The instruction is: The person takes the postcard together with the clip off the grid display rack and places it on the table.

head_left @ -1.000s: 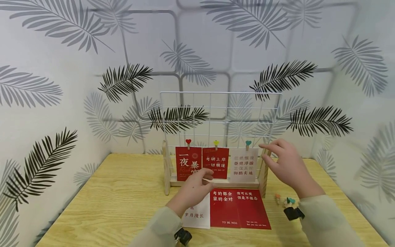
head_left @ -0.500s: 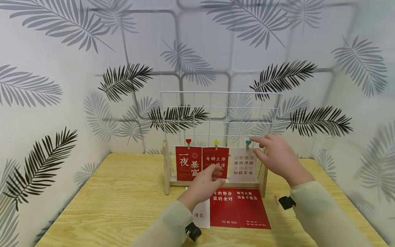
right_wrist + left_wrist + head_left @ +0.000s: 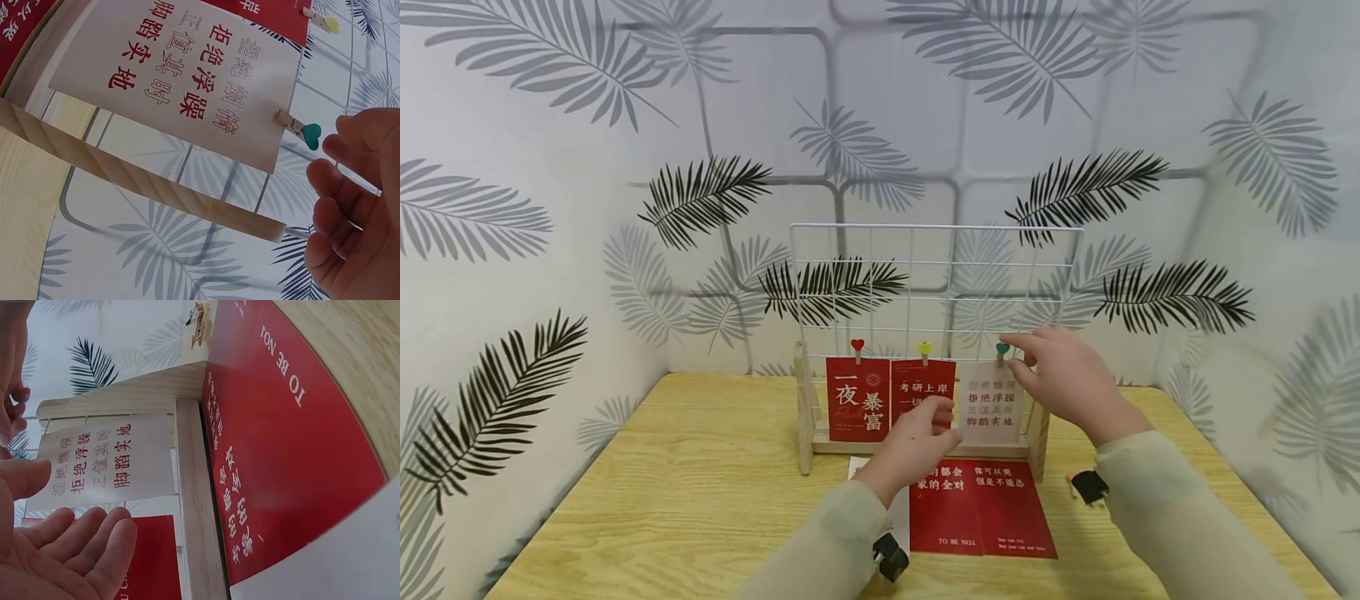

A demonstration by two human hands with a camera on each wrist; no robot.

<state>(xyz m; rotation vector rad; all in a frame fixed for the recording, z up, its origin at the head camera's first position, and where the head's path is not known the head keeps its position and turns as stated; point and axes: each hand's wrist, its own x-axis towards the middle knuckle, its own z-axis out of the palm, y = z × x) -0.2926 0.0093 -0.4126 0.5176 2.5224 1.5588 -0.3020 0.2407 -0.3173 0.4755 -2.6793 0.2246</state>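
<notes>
My right hand (image 3: 1067,379) is at the right end of the white wire grid, its thumb and index finger spread close to a small wooden clothespin with a teal heart (image 3: 310,134). A gap shows between fingertips and heart in the right wrist view. That clothespin holds a white card (image 3: 181,69) on the grid. In front of the middle red card (image 3: 917,383) hovers my left hand (image 3: 917,446), palm turned up and fingers loosely bent with nothing in them, as the left wrist view shows. A yellow-heart clothespin (image 3: 925,348) holds the middle card, partly hidden behind this hand.
The wire grid (image 3: 932,225) stands in a wooden base (image 3: 925,447). A red-heart clothespin (image 3: 858,345) holds the left red card (image 3: 857,400). Two red cards (image 3: 1011,508) and a white one lie on the table (image 3: 700,483). Loose clothespins (image 3: 199,325) lie at the right.
My right hand has moved left to the teal-heart clothespin. My left hand has shifted right and slightly up, from the left card to the middle one. The hung cards have stayed put.
</notes>
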